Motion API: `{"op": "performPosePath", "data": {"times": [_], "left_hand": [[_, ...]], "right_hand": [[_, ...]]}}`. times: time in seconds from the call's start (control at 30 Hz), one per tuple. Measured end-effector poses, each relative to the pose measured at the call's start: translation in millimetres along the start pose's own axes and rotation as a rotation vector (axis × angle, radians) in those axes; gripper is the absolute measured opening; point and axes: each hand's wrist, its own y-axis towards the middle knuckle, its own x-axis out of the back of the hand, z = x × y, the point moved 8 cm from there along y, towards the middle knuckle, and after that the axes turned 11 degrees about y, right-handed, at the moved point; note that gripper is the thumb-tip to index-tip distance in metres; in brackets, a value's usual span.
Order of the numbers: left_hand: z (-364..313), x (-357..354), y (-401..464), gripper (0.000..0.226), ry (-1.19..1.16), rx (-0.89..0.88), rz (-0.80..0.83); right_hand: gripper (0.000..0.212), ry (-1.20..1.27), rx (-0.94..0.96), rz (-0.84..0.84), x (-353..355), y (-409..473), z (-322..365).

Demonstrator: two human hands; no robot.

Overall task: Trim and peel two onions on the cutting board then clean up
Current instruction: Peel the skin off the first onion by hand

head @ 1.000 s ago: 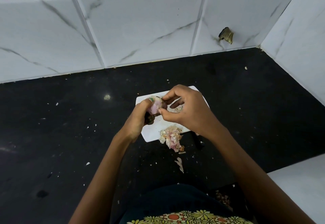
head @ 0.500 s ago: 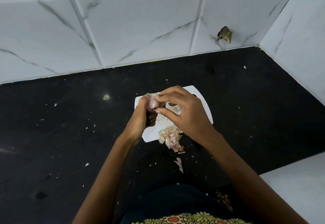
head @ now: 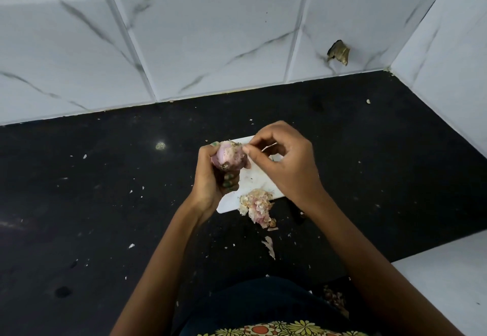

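over the white cutting board (head: 250, 177) on the black counter (head: 105, 203), the left hand (head: 210, 177) grips the onion (head: 229, 156), now turned up and barer; the right hand (head: 284, 161) pinches loose skin at its top, peels (head: 257, 206) piled near, so peeling looks nearly done.

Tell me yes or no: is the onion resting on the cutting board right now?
No, the left hand grips the onion and holds it up above the white cutting board, while the right hand pinches at its skin.
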Motion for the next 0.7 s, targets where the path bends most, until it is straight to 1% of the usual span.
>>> {"op": "performPosePath", "data": {"times": [0.07,0.13,0.2,0.27,0.37,0.53,0.6,0.7], "left_hand": [[-1.4,-1.6,-0.1,0.056,0.019,-0.019,0.011],[-1.4,-2.2,-0.2,0.058,0.043,-0.02,0.013],[-0.4,-0.9,0.2,0.052,0.053,-0.018,0.004],[1.7,2.0,1.0,0.042,0.058,-0.015,-0.01],[4.5,9.0,2.1,0.041,0.12,-0.016,-0.063],[-1.3,8.6,1.4,0.038,0.211,-0.05,-0.094],[-1.8,8.7,0.1,0.041,0.203,-0.037,-0.112],[0.8,12.2,0.2,0.057,0.202,0.002,-0.144]], "right_hand": [[0.013,0.016,-0.113,0.029,1.2,3.3,-7.1],[0.021,0.012,-0.213,0.123,-4.6,3.8,-15.7],[0.02,0.04,-0.277,0.167,-8.2,2.7,-20.7],[0.017,0.059,-0.28,0.166,-8.4,2.4,-20.3],[0.009,0.085,-0.274,0.165,-10.4,0.8,-18.9],[0.001,0.075,-0.276,0.149,-10.7,2.5,-19.5],[0.002,0.097,-0.304,0.143,-9.5,2.9,-21.0],[0.005,0.136,-0.347,0.151,-8.6,1.5,-21.6]]}}
